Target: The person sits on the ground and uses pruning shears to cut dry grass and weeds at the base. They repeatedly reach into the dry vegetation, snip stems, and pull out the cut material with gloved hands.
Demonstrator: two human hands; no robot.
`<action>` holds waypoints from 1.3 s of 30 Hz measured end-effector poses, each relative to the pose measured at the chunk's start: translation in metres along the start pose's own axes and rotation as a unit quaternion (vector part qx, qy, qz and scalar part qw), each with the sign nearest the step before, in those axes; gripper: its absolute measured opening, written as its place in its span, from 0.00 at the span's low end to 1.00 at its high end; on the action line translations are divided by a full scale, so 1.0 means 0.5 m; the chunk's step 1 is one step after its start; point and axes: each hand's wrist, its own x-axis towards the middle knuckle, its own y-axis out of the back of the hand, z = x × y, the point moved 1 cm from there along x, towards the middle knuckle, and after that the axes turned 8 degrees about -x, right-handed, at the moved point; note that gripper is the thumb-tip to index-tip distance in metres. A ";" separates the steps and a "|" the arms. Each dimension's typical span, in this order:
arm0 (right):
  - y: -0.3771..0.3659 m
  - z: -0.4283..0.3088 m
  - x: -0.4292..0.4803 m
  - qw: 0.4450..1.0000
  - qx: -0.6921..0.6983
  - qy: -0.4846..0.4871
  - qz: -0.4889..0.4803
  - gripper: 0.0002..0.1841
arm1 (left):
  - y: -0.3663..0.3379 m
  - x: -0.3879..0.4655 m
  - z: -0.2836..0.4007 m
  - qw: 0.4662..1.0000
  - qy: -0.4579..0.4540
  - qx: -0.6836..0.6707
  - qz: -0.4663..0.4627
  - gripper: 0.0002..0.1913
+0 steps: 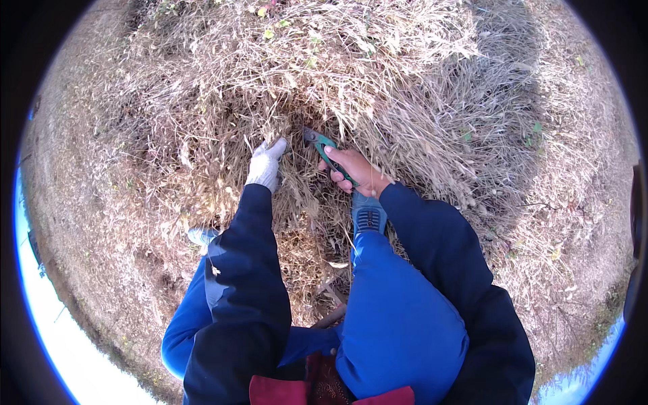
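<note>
My right hand [353,170], bare, grips green-handled pruning shears [324,143], their dark metal head pointing up and left into a clump of dry grass [296,167]. Whether the blades are apart is too small to tell. Left of the shears, my left hand [265,163] in a whitish knitted glove is closed around dry stems, its thumb on the side facing the shears. The lower ends of the stems and the curled fingers are partly hidden in the tangle.
My right shoe [368,215] is planted just below my right hand, and my left shoe [201,236] shows beside the left sleeve. A brown piece of wood [330,316] lies between my legs. Thick straw-coloured grass [435,131] spreads around, with a few green leaves [311,62] above.
</note>
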 end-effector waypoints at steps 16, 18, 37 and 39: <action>-0.009 0.134 -0.248 0.988 0.113 0.107 0.020 0.17 | 0.142 -0.449 -0.150 0.708 0.081 0.673 -0.198 0.22; -0.019 0.116 -0.280 0.984 0.107 0.136 0.032 0.15 | 0.150 -0.475 -0.145 0.700 0.053 0.686 -0.191 0.20; -0.417 -0.311 -0.696 0.864 0.097 0.451 -0.203 0.31 | 0.574 -1.082 0.199 0.502 -0.547 0.291 0.604 0.17; -0.472 -0.293 -0.700 0.872 0.108 0.408 -0.247 0.31 | 0.673 -1.128 0.125 0.415 -0.508 0.353 0.667 0.19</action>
